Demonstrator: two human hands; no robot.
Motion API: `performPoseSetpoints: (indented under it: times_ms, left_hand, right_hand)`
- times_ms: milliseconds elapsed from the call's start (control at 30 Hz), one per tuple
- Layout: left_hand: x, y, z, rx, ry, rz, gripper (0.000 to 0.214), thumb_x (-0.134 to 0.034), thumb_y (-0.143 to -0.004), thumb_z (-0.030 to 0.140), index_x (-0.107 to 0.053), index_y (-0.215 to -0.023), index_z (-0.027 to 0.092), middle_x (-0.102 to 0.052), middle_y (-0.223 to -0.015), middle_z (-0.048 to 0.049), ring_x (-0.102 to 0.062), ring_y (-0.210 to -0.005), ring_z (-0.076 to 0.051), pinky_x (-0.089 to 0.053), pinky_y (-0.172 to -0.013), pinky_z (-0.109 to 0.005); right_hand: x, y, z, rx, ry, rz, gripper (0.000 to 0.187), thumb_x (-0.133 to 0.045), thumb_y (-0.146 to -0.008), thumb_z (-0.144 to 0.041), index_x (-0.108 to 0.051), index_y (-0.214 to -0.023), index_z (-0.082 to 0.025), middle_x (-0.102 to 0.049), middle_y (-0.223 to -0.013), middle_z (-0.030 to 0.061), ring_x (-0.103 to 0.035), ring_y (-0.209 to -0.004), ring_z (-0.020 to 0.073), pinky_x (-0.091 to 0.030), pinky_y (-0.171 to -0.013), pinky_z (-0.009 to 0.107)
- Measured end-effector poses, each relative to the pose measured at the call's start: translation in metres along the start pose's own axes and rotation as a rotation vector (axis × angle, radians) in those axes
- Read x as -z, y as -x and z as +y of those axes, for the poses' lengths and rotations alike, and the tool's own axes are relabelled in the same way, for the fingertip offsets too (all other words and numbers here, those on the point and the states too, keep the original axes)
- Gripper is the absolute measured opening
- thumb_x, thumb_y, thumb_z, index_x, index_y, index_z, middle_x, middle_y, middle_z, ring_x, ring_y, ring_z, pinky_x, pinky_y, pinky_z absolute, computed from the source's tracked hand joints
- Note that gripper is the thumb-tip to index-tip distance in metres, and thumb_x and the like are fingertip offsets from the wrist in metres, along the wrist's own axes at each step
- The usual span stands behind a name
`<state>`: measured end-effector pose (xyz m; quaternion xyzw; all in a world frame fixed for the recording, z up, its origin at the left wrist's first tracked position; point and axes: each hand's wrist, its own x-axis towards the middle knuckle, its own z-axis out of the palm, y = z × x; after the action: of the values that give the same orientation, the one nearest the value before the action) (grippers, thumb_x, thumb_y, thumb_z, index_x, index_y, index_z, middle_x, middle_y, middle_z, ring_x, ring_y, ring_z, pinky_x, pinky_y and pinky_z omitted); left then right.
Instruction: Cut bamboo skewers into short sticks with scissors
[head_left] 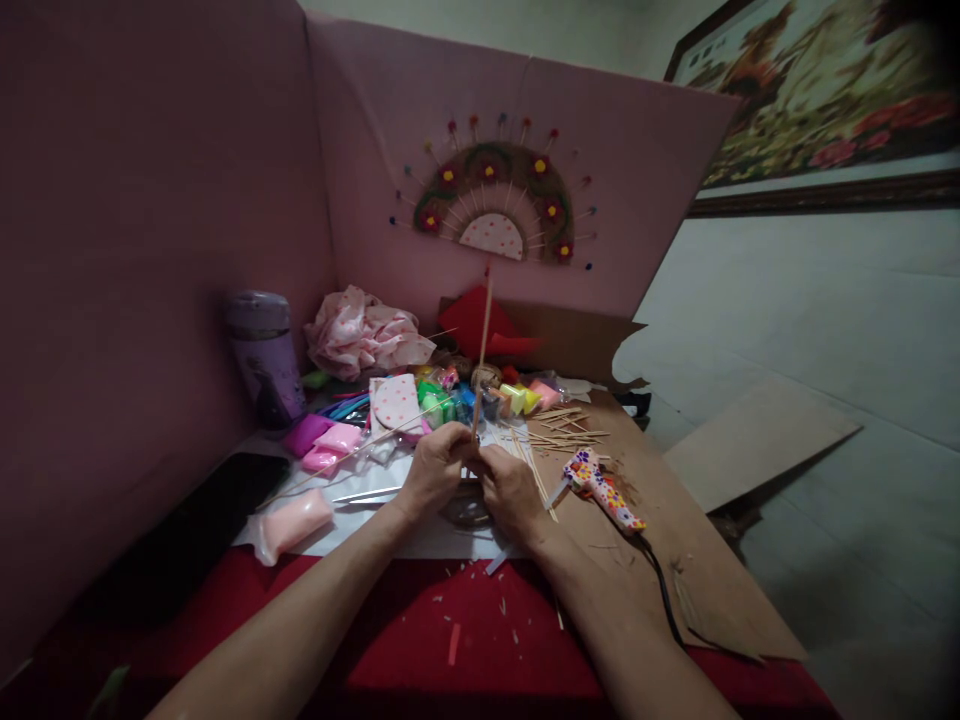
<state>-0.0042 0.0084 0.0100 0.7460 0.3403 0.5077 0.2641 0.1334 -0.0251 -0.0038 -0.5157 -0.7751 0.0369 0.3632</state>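
Note:
My left hand and my right hand meet over the middle of the work surface, fingers closed together around the lower end of a thin wooden stick. The stick rises nearly upright, and something small and red shows at its top. Its lowest part is hidden by my fingers. Beneath my hands lie metal scissors, blades pointing left. Several loose wooden sticks lie beyond my right hand, and a flower-patterned glue gun rests to its right.
A purple tumbler stands at the left, near crumpled dotted cloth. Colourful clay packets and a pale pink packet lie about. A decorated half-round fan is on the pink panel. Cardboard covers the right side.

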Motion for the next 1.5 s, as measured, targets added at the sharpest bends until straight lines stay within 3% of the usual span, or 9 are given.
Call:
performPoseSetpoints:
  times_ms: [133, 300, 533, 1500]
  left_hand:
    - [0.0, -0.001, -0.002, 0.071, 0.075, 0.025, 0.008, -0.05, -0.076, 0.013, -0.052, -0.068, 0.016, -0.052, -0.063, 0.002, -0.047, -0.059, -0.009, -0.036, -0.055, -0.02]
    - [-0.001, 0.0, 0.001, 0.011, -0.008, -0.015, 0.008, -0.051, -0.075, 0.012, -0.053, -0.068, 0.016, -0.052, -0.064, 0.0022, -0.046, -0.06, -0.009, -0.036, -0.058, -0.02]
    - [-0.001, 0.0, 0.009, -0.022, -0.007, 0.045, 0.007, -0.051, -0.079, 0.017, -0.058, -0.078, 0.016, -0.058, -0.069, 0.0009, -0.05, -0.061, -0.009, -0.038, -0.058, -0.02]
    - [-0.001, -0.001, 0.009, 0.074, 0.123, 0.036, 0.008, -0.052, -0.075, 0.017, -0.059, -0.07, 0.016, -0.058, -0.064, 0.002, -0.052, -0.063, -0.01, -0.039, -0.06, -0.02]
  right_hand:
    - [-0.003, 0.0, 0.001, -0.002, 0.003, -0.004, 0.017, -0.046, -0.085, -0.011, -0.061, -0.088, -0.02, -0.063, -0.083, 0.0029, -0.057, -0.076, 0.015, -0.035, -0.064, 0.022]
    - [-0.003, -0.001, 0.001, -0.02, 0.093, -0.02, 0.015, -0.046, -0.086, -0.015, -0.06, -0.083, -0.019, -0.062, -0.079, 0.0025, -0.055, -0.071, 0.0148, -0.03, -0.06, 0.024]
    - [-0.004, -0.001, 0.001, -0.024, 0.108, -0.035, 0.014, -0.046, -0.088, -0.019, -0.059, -0.083, -0.019, -0.062, -0.081, 0.0019, -0.056, -0.071, 0.0142, -0.028, -0.059, 0.024]
    - [-0.005, -0.002, 0.001, -0.037, 0.077, 0.002, 0.016, -0.048, -0.088, -0.024, -0.061, -0.082, -0.02, -0.06, -0.078, 0.0012, -0.054, -0.07, 0.0134, -0.03, -0.06, 0.022]
